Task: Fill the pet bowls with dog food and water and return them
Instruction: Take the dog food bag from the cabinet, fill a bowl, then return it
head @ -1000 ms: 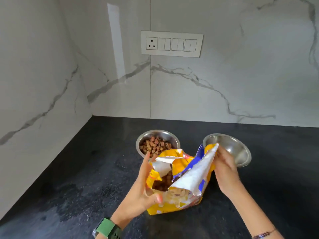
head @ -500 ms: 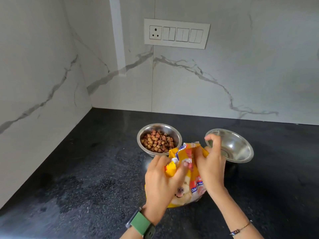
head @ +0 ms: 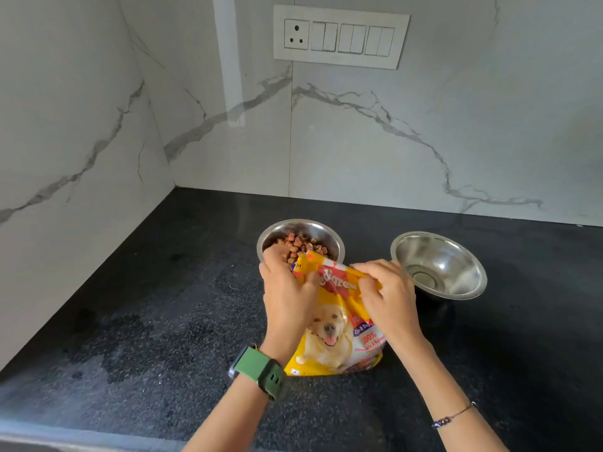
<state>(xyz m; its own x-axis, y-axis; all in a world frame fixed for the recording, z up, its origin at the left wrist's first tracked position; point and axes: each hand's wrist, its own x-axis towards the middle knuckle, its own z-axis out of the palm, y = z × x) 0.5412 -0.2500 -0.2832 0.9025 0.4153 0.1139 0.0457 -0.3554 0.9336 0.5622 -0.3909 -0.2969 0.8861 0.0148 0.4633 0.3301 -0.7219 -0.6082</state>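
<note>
A yellow dog food bag (head: 336, 334) with a puppy picture stands on the black counter (head: 146, 337). My left hand (head: 287, 295) grips the bag's folded top at its left side. My right hand (head: 388, 295) pinches the top at its right side. Just behind the bag sits a steel bowl (head: 300, 236) holding brown kibble (head: 298, 244). A second steel bowl (head: 439, 265), with nothing in it, stands to the right of my right hand.
Marble walls meet in a corner at the back left. A switch panel with a socket (head: 341, 37) is on the back wall. The counter's front edge (head: 65, 438) runs along the bottom left.
The bag's open mouth has been folded down and closed. Both hands moved up onto the folded top, and the bag now stands flatter with its front facing me.
</note>
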